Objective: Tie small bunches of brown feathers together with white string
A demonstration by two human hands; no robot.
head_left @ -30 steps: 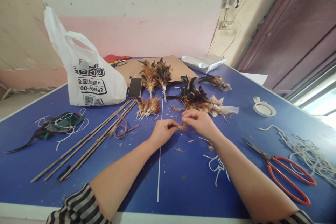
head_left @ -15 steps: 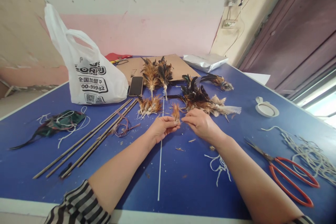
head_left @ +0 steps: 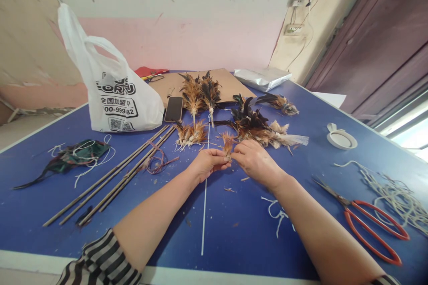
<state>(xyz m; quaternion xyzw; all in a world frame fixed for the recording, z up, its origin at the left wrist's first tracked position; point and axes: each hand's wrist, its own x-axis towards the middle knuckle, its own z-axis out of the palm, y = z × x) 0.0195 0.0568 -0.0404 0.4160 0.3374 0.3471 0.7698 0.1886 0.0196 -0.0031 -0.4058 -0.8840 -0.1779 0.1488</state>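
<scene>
Over the middle of the blue table point(head_left: 234, 231), my left hand point(head_left: 206, 164) pinches the base of a small tuft of orange-brown feathers point(head_left: 228, 142) that stands upright. My right hand point(head_left: 256, 160) meets it from the right, with closed fingertips on the same tuft. Just beyond my hands lies a pile of dark and brown feathers point(head_left: 257, 127). A loose feather fan point(head_left: 190, 134) and two tied feather bundles point(head_left: 200, 93) lie to the left of that pile.
Thin bamboo sticks point(head_left: 113, 178) lie at the left beside a green cloth with string point(head_left: 75, 156) and a white plastic bag point(head_left: 115, 93). A phone point(head_left: 173, 109) rests on cardboard point(head_left: 227, 82). Red-handled scissors point(head_left: 371, 222), a string heap point(head_left: 397, 196), a tape roll point(head_left: 341, 139) and string scraps point(head_left: 279, 213) lie at the right.
My hands rose from the tabletop. The feather tuft, low between my fingers a second ago, now stands upright in my left hand, and my right fingertips have closed in on it.
</scene>
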